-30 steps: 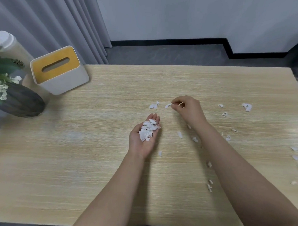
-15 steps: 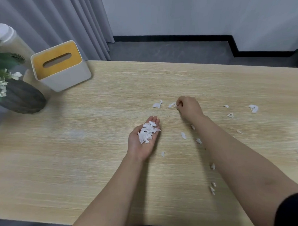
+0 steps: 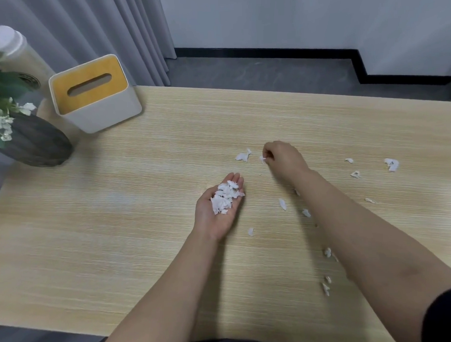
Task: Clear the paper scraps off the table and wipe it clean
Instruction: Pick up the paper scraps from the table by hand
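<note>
My left hand (image 3: 217, 215) lies palm up over the wooden table (image 3: 118, 227), fingers straight, carrying a pile of white paper scraps (image 3: 225, 197). My right hand (image 3: 283, 156) is farther back, its fingertips pinching one small white scrap (image 3: 262, 159) just above the table. A larger scrap (image 3: 243, 156) lies just left of that hand. Several more scraps are scattered on the right half of the table, such as one scrap (image 3: 391, 164) at the far right and another scrap (image 3: 282, 204) between my forearms.
A white tissue box with a yellow top (image 3: 92, 95) stands at the back left. A dark vase with white flowers (image 3: 34, 143) and a pale cylinder (image 3: 20, 61) stand at the left edge. Grey curtains hang behind the table.
My right hand has closed its fingertips on the small scrap and lifted it slightly off the table. The left hand with its pile has stayed in place. The camera has shifted a little.
</note>
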Demonstrator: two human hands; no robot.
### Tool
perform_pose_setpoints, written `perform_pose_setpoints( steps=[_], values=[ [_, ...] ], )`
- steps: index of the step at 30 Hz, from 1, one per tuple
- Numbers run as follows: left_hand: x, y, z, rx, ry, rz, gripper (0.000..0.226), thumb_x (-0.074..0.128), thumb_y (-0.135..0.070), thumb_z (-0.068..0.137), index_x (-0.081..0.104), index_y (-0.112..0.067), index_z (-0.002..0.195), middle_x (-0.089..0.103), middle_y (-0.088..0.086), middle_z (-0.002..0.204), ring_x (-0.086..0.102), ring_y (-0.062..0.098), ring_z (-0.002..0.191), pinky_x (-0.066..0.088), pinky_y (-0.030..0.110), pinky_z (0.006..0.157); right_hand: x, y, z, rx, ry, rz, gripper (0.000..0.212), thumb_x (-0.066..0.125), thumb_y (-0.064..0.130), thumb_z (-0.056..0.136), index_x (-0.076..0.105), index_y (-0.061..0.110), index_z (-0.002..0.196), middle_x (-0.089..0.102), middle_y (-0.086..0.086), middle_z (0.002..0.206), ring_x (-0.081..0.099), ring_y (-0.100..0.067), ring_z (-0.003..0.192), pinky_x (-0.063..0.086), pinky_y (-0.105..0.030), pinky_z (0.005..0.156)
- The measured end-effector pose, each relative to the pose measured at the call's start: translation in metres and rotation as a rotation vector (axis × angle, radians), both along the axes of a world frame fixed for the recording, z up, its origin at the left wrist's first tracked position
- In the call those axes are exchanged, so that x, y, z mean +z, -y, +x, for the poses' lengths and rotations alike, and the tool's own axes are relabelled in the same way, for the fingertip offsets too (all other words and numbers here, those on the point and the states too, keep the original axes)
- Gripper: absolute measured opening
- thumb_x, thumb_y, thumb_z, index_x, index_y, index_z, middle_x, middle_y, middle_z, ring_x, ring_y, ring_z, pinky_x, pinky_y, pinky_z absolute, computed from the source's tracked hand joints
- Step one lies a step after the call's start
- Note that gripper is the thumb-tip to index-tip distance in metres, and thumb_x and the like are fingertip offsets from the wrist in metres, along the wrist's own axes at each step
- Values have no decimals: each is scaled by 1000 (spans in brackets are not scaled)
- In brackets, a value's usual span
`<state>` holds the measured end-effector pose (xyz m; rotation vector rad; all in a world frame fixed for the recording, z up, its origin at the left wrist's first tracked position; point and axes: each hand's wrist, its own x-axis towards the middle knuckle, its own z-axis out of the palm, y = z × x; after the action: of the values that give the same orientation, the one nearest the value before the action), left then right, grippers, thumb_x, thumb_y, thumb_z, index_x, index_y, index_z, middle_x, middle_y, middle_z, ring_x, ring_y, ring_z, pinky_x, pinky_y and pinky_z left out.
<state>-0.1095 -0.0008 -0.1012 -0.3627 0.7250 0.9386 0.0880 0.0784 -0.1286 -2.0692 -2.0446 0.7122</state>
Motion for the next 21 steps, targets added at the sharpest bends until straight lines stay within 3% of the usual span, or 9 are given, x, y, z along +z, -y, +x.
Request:
perform_pose_setpoints(
  steps=[5,12,15,17,19,21],
  values=[
    [0,0,-2,-6,-20,-10,36,35,-8,91,60,4,114,64,19,114,59,30,108,45,36,97,13,13,-12,-168,-187,61,17,50,6,89,64,11,98,64,-5,87,56,-18,79,45,-31,70],
    [5,-1,0,34,-12,-18,37,39,-4,84,58,8,114,64,24,112,59,32,110,45,37,98,71,62,-56,-34,-426,45,11,64,8,84,71,16,87,60,15,77,53,4,71,39,-11,68],
    [10,1,6,49,39,-18,25,43,-2,80,62,9,91,67,21,81,69,27,68,56,26,61,81,80,-71,60,-446,-11,14,61,9,84,70,18,90,62,11,86,54,1,79,43,-17,75],
    [10,1,7,31,21,-14,25,42,-2,80,61,6,93,67,19,80,69,26,64,54,24,51,82,86,-77,140,-384,-18,14,61,11,84,71,18,91,62,9,90,54,-7,83,44,-27,77],
    [8,0,6,18,-3,8,31,39,-4,86,60,5,106,68,19,98,71,26,78,58,28,59,81,88,-79,241,-324,-26,14,62,12,84,73,19,90,63,5,92,54,-11,86,45,-32,78],
    [5,0,6,17,-18,20,35,35,-7,92,62,4,110,66,17,111,68,26,95,57,32,80,78,90,-80,317,-282,-60,14,63,14,85,74,18,93,64,2,95,54,-15,92,44,-35,82]
  ],
)
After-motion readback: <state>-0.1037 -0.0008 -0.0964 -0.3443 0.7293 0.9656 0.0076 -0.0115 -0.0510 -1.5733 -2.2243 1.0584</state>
